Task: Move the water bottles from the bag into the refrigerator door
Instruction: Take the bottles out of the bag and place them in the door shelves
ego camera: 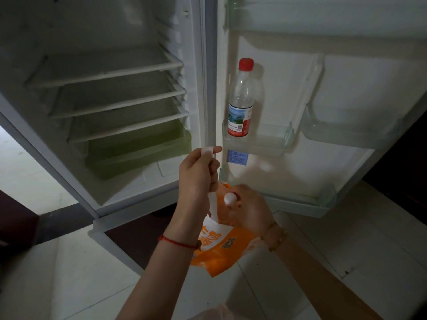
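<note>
Nearest the camera, the orange and white plastic shopping bag (pixel 217 248) hangs above the pale tiled floor (pixel 69 285), held up by the left hand (pixel 198 179), whose grip is closed around the bag's white handle strap (pixel 211 151) and lifts it taut. Just to the right of that strap, the right hand (pixel 248 209) reaches into the bag's mouth with its grip curled shut around the neck of a white-capped water bottle (pixel 230 199); only the cap and a little of the neck show, the body being hidden inside the bag. The bottle seems to stand roughly upright, its long axis running down into the bag, so the way out is straight up through the opening. Farther off and up to the right, the open white refrigerator door (pixel 346 93) carries a clear plastic door shelf (pixel 272 142), where a red-capped clear water bottle with a red and blue label (pixel 241 98) already stands upright at the left end. The free space lies to that bottle's right, and the right hand is the nearer one.
</note>
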{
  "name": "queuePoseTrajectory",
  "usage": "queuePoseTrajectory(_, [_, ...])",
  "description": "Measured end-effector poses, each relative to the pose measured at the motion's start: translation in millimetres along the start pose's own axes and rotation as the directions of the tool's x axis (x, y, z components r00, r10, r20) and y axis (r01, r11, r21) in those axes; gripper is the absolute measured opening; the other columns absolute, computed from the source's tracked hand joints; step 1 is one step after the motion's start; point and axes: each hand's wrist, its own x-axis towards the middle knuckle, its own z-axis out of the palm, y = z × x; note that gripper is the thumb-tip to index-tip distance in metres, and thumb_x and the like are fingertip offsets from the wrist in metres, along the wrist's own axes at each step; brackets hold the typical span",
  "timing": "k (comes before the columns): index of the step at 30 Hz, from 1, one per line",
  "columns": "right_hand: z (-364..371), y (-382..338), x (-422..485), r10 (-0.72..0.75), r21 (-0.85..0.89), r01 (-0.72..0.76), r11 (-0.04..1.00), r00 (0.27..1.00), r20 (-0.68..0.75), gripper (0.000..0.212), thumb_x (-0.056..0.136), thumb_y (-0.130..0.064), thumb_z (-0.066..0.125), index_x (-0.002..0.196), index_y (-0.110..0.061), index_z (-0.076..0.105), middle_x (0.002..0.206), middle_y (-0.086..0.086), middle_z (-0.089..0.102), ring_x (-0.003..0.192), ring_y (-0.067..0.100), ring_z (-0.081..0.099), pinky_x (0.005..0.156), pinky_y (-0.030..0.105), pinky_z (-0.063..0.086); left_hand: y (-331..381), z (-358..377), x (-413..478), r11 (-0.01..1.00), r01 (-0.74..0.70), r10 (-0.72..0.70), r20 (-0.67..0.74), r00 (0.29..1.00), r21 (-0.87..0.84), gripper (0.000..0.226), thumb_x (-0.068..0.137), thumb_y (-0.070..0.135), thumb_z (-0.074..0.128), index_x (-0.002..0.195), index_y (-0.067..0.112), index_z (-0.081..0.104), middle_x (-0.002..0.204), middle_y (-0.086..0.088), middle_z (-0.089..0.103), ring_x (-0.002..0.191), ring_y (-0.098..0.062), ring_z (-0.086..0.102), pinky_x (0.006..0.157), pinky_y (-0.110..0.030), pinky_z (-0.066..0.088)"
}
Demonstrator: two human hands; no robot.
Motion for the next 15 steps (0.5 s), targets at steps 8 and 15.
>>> queuePoseTrajectory(8, [-36.7, -16.6, -5.2, 0.075, 0.252, 0.002, 0.968, 0.952, -0.297, 0.037, 0.070, -0.041, 0.076, 0.101, -0.023, 0.065, 0.095, -0.010, 0.070, 0.089, 0.007, 0.067, 0.076, 0.030, 0.058, -0.2, 0.7, 10.0, 1.000, -0.009, 0.009, -0.034, 0.999, -0.018, 0.028, 0.104, 0.007, 0.036, 0.105, 0.006, 0.063, 0.056, 0.003, 0.036, 0.035, -0.003, 0.026, 0.034, -0.015, 0.022])
queuePoseTrajectory(15, [-71.4, -36.5, -1.8, 0.039, 0.296, 0.108, 0.949, 0.891, -0.452, 0.041, 0.072, -0.024, 0.081, 0.110, -0.019, 0.066, 0.106, -0.005, 0.071, 0.095, 0.010, 0.068, 0.082, 0.030, 0.058, -1.2, -10.8, 17.8, 1.000, 0.000, 0.001, -0.069, 0.998, 0.010, 0.028, 0.104, 0.007, 0.036, 0.104, 0.006, 0.064, 0.052, 0.005, 0.039, 0.033, -0.002, 0.027, 0.033, -0.015, 0.022])
